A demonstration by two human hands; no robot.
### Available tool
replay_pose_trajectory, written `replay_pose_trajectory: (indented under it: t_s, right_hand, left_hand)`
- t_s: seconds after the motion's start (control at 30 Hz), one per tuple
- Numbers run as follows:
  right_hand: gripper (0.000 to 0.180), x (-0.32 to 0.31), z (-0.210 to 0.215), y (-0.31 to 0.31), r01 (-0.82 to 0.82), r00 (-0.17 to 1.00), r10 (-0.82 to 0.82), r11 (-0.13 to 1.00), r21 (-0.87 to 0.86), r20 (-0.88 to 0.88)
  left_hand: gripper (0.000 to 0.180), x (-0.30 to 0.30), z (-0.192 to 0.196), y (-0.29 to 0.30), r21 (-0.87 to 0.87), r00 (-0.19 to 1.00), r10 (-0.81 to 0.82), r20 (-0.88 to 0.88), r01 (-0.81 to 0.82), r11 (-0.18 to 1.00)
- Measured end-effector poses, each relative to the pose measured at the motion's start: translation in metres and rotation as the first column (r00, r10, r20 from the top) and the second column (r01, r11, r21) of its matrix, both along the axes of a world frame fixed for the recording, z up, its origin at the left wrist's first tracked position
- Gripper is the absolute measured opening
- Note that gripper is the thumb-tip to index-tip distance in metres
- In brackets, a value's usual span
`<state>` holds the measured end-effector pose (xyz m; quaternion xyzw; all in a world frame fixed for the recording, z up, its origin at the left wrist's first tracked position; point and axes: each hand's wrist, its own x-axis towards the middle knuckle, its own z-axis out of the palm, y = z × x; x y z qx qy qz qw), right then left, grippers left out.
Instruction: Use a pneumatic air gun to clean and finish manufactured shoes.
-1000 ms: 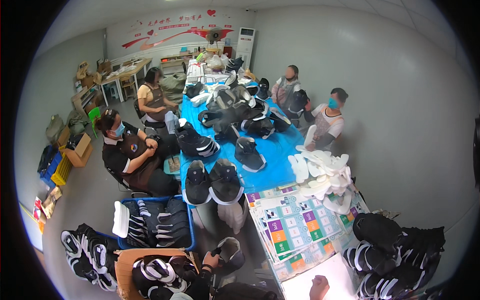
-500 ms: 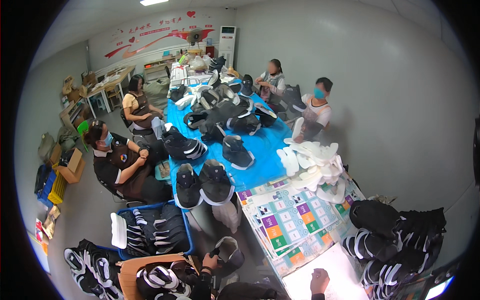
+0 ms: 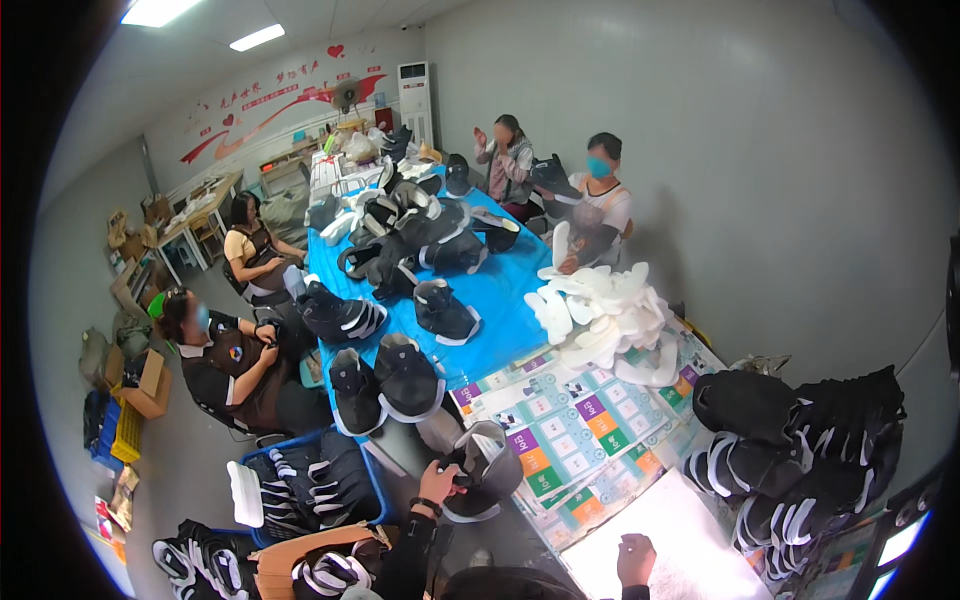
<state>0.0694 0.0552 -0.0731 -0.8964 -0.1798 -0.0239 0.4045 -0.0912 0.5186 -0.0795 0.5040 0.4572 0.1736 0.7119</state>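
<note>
Gripping a black-and-grey high-top shoe with a white sole edge (image 3: pixel 492 472): left hand (image 3: pixel 438 485), fingers and thumb bent closed on a black part at the shoe's left side. Location: just off the near end of the long table under blue plastic sheeting (image 3: pixel 490 338). Orientation: grey-lined collar opening turned up and toward the blue table, white sole edge lowest, on the side away from it; the line from collar to sole runs roughly along the table's length. Which way the toe points cannot be told.

Right hand (image 3: pixel 634 560): nearer than the blue table, over a white rectangular sheet (image 3: pixel 680 525); fingers loosely curled, whether around anything cannot be told.

Further items, placed by the blue table:
- Overlapping multicoloured printed paper sheets (image 3: pixel 590 440), adjoining its near end.
- Heap of white curved flat pieces (image 3: pixel 605 325), at its near right corner.
- Two black shoes with white soles (image 3: pixel 408 378), upright on its near left corner.
- Blue plastic crate of black-and-white pieces (image 3: pixel 381 490), left of its near end.
- Stacked black pieces with white stripes (image 3: pixel 800 455), nearer and to its right.
</note>
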Motion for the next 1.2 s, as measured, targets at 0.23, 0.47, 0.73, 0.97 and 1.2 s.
replay_pose_trajectory:
  t_s: [0.23,0.47,0.73,0.97,1.2]
  right_hand:
    - [0.019,0.040,0.001,-0.016,0.110,0.988,-0.101,0.991,0.071,-0.118]
    - [0.017,0.073,0.035,0.049,0.141,0.967,-0.139,0.990,-0.003,-0.212]
    - [0.016,0.103,0.035,0.178,0.182,0.974,-0.199,0.972,-0.151,-0.107]
    - [0.019,0.123,0.040,0.225,0.138,0.958,-0.186,0.966,-0.220,-0.218]
    - [0.024,0.143,0.041,0.241,0.137,0.970,-0.188,0.946,-0.294,-0.153]
  left_hand:
    - [0.043,0.113,0.018,0.029,0.122,1.000,-0.014,0.013,0.013,0.992]
    - [0.037,0.220,0.013,0.103,0.141,0.941,-0.249,-0.231,0.285,0.948]
    - [0.062,0.273,-0.008,0.153,0.061,0.566,-0.742,-0.360,0.808,0.587]
    - [0.034,0.392,0.081,0.289,0.949,0.922,-0.388,-0.006,0.127,0.287]
    - [0.040,0.588,0.225,0.398,0.876,0.879,-0.443,0.176,0.066,0.478]
